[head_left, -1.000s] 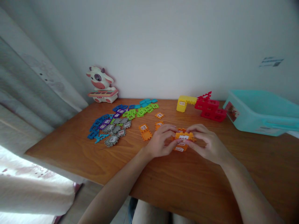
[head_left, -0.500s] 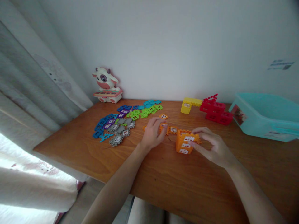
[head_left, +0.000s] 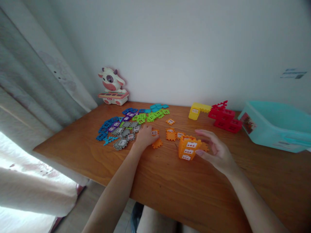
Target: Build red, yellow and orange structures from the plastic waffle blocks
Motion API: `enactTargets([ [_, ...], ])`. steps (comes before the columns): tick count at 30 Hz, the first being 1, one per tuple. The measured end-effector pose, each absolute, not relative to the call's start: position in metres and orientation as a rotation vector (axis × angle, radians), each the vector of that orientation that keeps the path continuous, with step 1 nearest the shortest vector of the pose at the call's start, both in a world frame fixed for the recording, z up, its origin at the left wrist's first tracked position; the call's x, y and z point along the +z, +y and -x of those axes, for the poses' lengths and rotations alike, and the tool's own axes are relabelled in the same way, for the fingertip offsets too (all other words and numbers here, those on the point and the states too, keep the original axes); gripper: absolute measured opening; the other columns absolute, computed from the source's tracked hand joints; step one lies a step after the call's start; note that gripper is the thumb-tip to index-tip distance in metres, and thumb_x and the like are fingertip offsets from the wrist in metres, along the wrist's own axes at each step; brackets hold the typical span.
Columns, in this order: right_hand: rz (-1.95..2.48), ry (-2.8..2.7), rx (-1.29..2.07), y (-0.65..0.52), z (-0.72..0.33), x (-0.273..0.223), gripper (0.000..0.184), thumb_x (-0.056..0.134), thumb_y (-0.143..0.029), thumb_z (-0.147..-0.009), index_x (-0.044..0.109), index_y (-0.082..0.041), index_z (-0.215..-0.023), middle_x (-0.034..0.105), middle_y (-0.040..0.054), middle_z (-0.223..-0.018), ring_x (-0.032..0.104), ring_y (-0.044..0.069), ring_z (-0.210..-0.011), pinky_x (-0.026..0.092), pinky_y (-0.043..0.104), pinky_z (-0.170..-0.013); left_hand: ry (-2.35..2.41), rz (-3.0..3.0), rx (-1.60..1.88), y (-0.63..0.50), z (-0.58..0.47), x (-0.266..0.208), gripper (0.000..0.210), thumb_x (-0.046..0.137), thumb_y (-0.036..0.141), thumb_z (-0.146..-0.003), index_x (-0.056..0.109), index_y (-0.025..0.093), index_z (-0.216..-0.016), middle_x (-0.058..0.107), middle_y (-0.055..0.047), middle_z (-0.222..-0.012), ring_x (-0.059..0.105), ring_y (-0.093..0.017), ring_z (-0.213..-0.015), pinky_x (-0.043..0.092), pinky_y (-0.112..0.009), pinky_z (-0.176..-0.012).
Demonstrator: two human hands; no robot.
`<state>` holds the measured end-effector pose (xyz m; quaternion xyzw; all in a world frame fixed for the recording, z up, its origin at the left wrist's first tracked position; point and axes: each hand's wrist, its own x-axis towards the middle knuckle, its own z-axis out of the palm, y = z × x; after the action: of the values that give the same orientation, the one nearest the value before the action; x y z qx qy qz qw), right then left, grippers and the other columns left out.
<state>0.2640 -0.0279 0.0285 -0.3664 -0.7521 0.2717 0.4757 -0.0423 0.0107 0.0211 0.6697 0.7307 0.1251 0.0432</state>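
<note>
My left hand [head_left: 145, 136] is low over the table with its fingers closed at an orange interlocking tile [head_left: 155, 133] that has a white window; the fingertips are partly hidden. Another orange tile [head_left: 157, 143] lies just below it. My right hand [head_left: 217, 150] is open, thumb and fingers apart, beside a standing orange box of joined tiles [head_left: 188, 148] with white windows on its front. An orange toothed piece [head_left: 204, 147] shows behind the box, between my right thumb and fingers. More orange tiles [head_left: 171, 135] lie flat between the hands.
Grey [head_left: 122, 142], blue [head_left: 107, 126], purple [head_left: 126, 118] and green tiles [head_left: 153, 115] lie spread at left. A cow toy keyboard [head_left: 113, 87] stands behind them. Yellow [head_left: 194, 111] and red constructions [head_left: 224, 118] and a turquoise bin [head_left: 272, 134] are at right.
My left hand has moved left, from above the middle orange tiles to the tile beside the grey ones. My right hand has opened and come slightly off the orange box.
</note>
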Motion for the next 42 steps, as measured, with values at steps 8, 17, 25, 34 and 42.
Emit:
enactTargets([
  [8,1.08,-1.894,0.747,-0.03,-0.252,0.023,0.056,0.078,-0.055,-0.081,0.061,-0.031,-0.129,0.069,0.0098,-0.127,0.069,0.029,-0.106,0.058,0.045,-0.087,1.816,-1.969,1.01,0.022,0.045,0.002,0.04,0.074,0.008,-0.069,0.068,0.017,-0.108,0.062,-0.012,-0.12,0.066,-0.024,-0.102,0.055,-0.038,-0.096],
  [17,0.89,-1.827,0.608,-0.03,-0.25,0.021,0.056,0.039,-0.069,-0.098,0.065,-0.028,-0.125,0.07,0.0081,-0.104,0.066,0.024,-0.089,0.053,0.037,-0.075,1.177,-1.477,1.572,0.027,0.022,0.014,0.05,0.08,0.023,-0.076,0.061,0.021,-0.122,0.068,-0.001,-0.09,0.065,-0.011,-0.073,0.054,-0.022,-0.067],
  [25,0.888,-1.683,0.116,-0.038,-0.244,0.033,0.017,0.059,-0.022,-0.098,0.063,-0.025,-0.115,0.067,0.0056,-0.099,0.063,0.019,-0.085,0.053,0.034,-0.074,0.776,-1.404,1.641,-0.002,-0.006,0.034,0.021,0.083,0.04,-0.079,0.077,0.02,-0.086,0.076,-0.003,-0.085,0.067,-0.014,-0.077,0.055,-0.027,-0.075],
  [34,0.757,-1.866,-0.229,-0.053,-0.231,0.038,0.041,0.067,-0.021,-0.092,0.059,-0.021,-0.132,0.061,0.0104,-0.108,0.059,0.025,-0.098,0.054,0.04,-0.085,0.526,-1.948,1.633,-0.018,-0.014,0.039,0.021,0.079,0.028,-0.085,0.08,0.036,-0.104,0.065,-0.004,-0.092,0.06,-0.014,-0.085,0.05,-0.029,-0.073],
  [42,0.699,-1.839,-0.186,-0.061,-0.222,0.038,0.036,0.065,-0.015,-0.093,0.064,-0.025,-0.127,0.061,0.0082,-0.103,0.061,0.022,-0.093,0.057,0.037,-0.078,0.634,-2.283,1.674,-0.029,-0.017,0.037,0.032,0.071,0.03,-0.091,0.072,0.037,-0.123,0.063,-0.006,-0.109,0.058,-0.019,-0.1,0.051,-0.035,-0.084],
])
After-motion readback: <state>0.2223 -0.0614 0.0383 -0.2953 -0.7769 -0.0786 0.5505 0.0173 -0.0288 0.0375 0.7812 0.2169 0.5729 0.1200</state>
